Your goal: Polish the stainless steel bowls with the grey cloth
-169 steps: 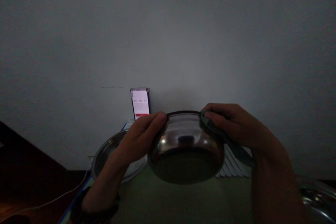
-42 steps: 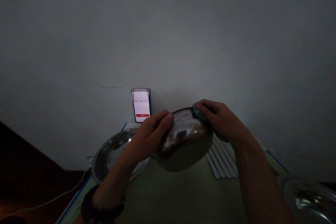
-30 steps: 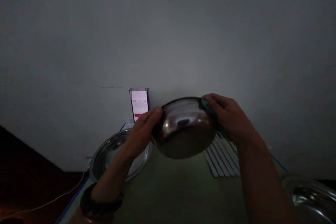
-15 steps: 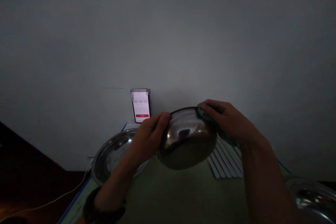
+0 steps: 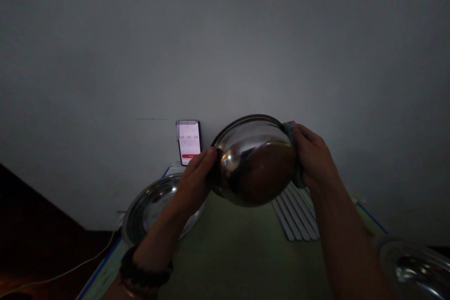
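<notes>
A shiny metal bowl (image 5: 255, 164) is held up above the table, tilted so that its rounded outside and base face me. My left hand (image 5: 197, 176) grips the bowl's left rim, thumb on the outer wall. On the opposite side my right hand (image 5: 314, 157) is closed on a greenish-grey cloth (image 5: 298, 176), pressing it against the bowl's right edge. The fingers of both hands are partly hidden behind the bowl and cloth. Inside the bowl cannot be seen.
A wide metal basin (image 5: 135, 213) stands at the table's left, and another metal basin (image 5: 418, 267) at the lower right. A lit phone (image 5: 190, 143) leans against the wall (image 5: 225, 47). Several flat pale strips (image 5: 295, 215) lie on the greenish table (image 5: 225, 253). A white cable (image 5: 87, 258) hangs at left.
The bowl has risen and tipped further, showing more of its underside. My right hand and the cloth have shifted down the bowl's right side, with the rim now arching higher.
</notes>
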Available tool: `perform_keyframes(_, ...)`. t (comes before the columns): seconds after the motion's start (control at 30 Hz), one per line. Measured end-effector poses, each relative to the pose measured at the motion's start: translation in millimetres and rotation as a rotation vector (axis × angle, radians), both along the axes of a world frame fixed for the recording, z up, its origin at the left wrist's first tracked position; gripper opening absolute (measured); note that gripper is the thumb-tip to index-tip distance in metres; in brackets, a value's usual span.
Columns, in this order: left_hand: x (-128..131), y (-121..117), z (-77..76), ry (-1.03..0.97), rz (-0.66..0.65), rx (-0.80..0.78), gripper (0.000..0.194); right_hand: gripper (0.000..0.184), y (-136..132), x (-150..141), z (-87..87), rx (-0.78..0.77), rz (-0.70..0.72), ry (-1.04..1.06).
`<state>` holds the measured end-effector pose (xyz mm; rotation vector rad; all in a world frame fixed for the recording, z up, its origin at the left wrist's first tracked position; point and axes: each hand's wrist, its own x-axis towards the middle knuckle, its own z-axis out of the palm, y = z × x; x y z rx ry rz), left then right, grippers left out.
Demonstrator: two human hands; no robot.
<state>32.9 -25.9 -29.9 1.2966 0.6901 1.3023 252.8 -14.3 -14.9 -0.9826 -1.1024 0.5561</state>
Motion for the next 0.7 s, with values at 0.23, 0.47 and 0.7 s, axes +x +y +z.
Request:
perform_keyframes(0.23, 11.2, -0.5, -1.1, 0.144, 0.164, 0.011, 0.040, 0.033, -18.9, -7.8, 17.3, 0.290, -0.279, 0.010)
perform_keyframes(0.47, 14.1, -13.6, 21.9, 0.303, 0.494, -0.038, 0.050, 0.037, -39.1, -75.5, 13.8, 0.354, 0.081, -0.934)
perform_keyframes(0.7, 3.7, -13.8, 25.1, 0.315, 0.435, 0.135, 0.045, 0.047, -40.2, -91.0, 6.8, 0.459, -0.011, -1.057)
